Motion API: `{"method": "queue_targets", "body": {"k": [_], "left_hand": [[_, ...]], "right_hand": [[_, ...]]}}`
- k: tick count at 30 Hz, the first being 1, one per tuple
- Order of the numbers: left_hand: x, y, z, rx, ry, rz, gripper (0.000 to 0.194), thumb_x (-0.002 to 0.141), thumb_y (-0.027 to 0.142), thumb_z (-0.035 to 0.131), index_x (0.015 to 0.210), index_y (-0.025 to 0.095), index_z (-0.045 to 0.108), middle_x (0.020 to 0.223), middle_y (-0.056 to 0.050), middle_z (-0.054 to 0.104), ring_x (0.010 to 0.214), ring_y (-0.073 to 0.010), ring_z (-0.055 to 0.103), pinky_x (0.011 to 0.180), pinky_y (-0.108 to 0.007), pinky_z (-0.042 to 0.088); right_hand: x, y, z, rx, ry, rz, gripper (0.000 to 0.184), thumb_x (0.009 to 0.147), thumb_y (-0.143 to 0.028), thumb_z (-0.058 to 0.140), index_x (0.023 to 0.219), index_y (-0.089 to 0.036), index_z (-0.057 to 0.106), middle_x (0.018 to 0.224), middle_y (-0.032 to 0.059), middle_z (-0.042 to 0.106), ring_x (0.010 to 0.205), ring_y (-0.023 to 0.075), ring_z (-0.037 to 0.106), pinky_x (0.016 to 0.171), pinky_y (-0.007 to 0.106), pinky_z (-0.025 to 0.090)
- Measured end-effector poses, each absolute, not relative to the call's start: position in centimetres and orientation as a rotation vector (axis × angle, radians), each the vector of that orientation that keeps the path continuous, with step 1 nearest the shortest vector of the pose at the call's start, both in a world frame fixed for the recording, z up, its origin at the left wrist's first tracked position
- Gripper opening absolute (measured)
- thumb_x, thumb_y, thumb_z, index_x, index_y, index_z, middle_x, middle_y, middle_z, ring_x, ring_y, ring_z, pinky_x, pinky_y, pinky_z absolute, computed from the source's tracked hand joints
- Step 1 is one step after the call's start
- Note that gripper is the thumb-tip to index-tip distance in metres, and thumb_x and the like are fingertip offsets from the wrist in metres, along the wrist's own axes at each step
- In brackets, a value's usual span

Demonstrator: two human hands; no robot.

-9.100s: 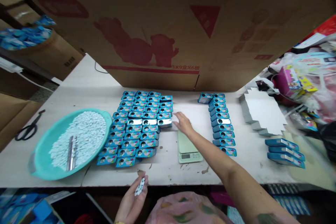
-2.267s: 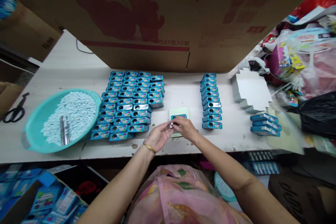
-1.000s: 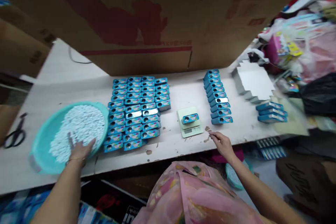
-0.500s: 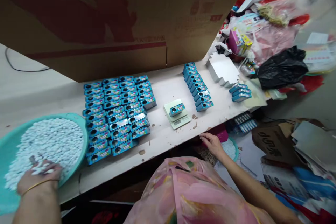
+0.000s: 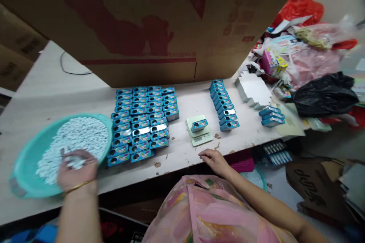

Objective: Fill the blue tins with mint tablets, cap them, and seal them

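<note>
My left hand (image 5: pixel 72 178) is cupped, palm up, over a turquoise basin (image 5: pixel 25 172), with several small white pellets (image 5: pixel 76 162) in the curled fingers. More pellets like them, pale and tablet-shaped, fill the basin. Something small and grey shows by the fingertips, too blurred to name. At the table's front edge, my right hand (image 5: pixel 216 160) rests with its fingers curled together and nothing visible in them. Just beyond it sits a small digital scale (image 5: pixel 203 139), bearing one blue tin (image 5: pixel 199 125). Packed rows of blue tins (image 5: pixel 140 131) stand beside the basin.
A single column of blue tins (image 5: pixel 224 104) stands right of the scale. Farther right are a white stack of notched card (image 5: pixel 254 88) and a few tins (image 5: pixel 272 116). A large cardboard box (image 5: pixel 159 68) walls off the back. Plastic bags (image 5: pixel 325 95) pile up at right.
The camera view has shifted, moving the table scene rightward. My left hand has turned palm up with pellets in it. My right hand has moved left along the table edge, nearer the scale's front.
</note>
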State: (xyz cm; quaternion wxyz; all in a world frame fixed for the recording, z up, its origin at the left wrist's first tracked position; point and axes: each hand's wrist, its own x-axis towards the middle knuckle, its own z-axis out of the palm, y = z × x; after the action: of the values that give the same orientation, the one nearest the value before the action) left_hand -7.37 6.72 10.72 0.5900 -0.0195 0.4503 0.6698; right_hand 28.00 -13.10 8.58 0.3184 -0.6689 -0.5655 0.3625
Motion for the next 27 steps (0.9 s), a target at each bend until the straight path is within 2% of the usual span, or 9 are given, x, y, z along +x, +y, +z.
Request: {"method": "queue_targets", "body": {"k": [2,5,7,11,15,19,23,27], "left_hand": [[-1.6,4.3,11.0,-0.205,0.760,1.484,0.028,0.084,0.022,0.022,0.068,0.015,0.043,0.054,0.003,0.052,0.053,-0.0030,0.053,0.054,-0.012,0.046],[7.0,1.1,10.3,-0.314,0.813,1.230,0.026,0.081,0.017,0.029,0.065,0.015,0.049,0.056,0.000,0.057,0.059,-0.0088,0.057,0.064,-0.027,0.050],[11.5,-0.3,9.6,-0.350,0.846,1.129,0.024,0.080,0.016,0.034,0.065,0.014,0.054,0.061,-0.003,0.060,0.065,-0.0118,0.060,0.070,-0.032,0.049],[16.7,-1.4,8.8,-0.376,0.842,0.974,0.023,0.079,0.018,0.038,0.068,0.012,0.058,0.074,-0.009,0.064,0.080,-0.0162,0.060,0.071,-0.028,0.048],[19.2,-1.9,8.4,-0.391,0.915,0.923,0.020,0.076,0.015,0.041,0.068,0.012,0.059,0.079,-0.010,0.064,0.085,-0.0165,0.059,0.075,-0.027,0.047],[20.4,-2.1,7.8,-0.362,0.912,0.928,0.021,0.077,0.015,0.040,0.065,0.012,0.058,0.079,-0.010,0.064,0.088,-0.0181,0.058,0.074,-0.029,0.047],[20.9,-1.5,7.8,-0.300,0.924,0.889,0.022,0.078,0.015,0.039,0.065,0.011,0.057,0.075,-0.011,0.063,0.082,-0.0171,0.059,0.067,-0.027,0.049],[21.4,-0.6,8.1,-0.257,0.923,0.862,0.022,0.077,0.013,0.040,0.064,0.010,0.056,0.069,-0.008,0.062,0.069,-0.0125,0.060,0.059,-0.021,0.049]], "right_hand": [[26.9,-10.8,10.2,-1.592,-1.592,0.963,0.016,0.078,-0.020,0.047,0.088,-0.018,0.060,0.080,0.0027,0.060,0.074,0.0110,0.055,0.069,0.023,0.043],[26.0,-7.9,12.5,-1.387,-1.729,0.920,0.021,0.080,-0.023,0.047,0.099,-0.018,0.054,0.084,0.0031,0.057,0.073,0.0099,0.053,0.068,0.022,0.043],[26.0,-6.3,13.3,-1.318,-1.863,0.832,0.025,0.081,-0.025,0.045,0.104,-0.018,0.050,0.091,0.0047,0.056,0.079,0.0112,0.052,0.071,0.024,0.043],[27.1,-4.4,12.6,-1.406,-2.272,0.554,0.027,0.080,-0.021,0.045,0.106,-0.015,0.048,0.096,0.0088,0.053,0.089,0.0178,0.047,0.076,0.031,0.042],[29.3,-4.0,10.8,-1.490,-2.504,0.385,0.023,0.078,-0.012,0.044,0.101,-0.013,0.049,0.095,0.0098,0.051,0.089,0.0193,0.045,0.071,0.029,0.044],[31.5,-4.3,9.6,-1.372,-2.578,0.418,0.014,0.080,-0.014,0.043,0.090,-0.015,0.052,0.088,0.0067,0.051,0.084,0.0172,0.046,0.064,0.025,0.044],[32.3,-4.2,8.6,-1.431,-2.508,0.447,0.013,0.081,-0.016,0.041,0.089,-0.015,0.052,0.091,0.0077,0.050,0.084,0.0167,0.047,0.065,0.025,0.044],[32.5,-3.5,8.3,-1.500,-2.293,0.544,0.013,0.079,-0.017,0.044,0.089,-0.014,0.052,0.092,0.0090,0.051,0.087,0.0166,0.048,0.071,0.027,0.043]]}}
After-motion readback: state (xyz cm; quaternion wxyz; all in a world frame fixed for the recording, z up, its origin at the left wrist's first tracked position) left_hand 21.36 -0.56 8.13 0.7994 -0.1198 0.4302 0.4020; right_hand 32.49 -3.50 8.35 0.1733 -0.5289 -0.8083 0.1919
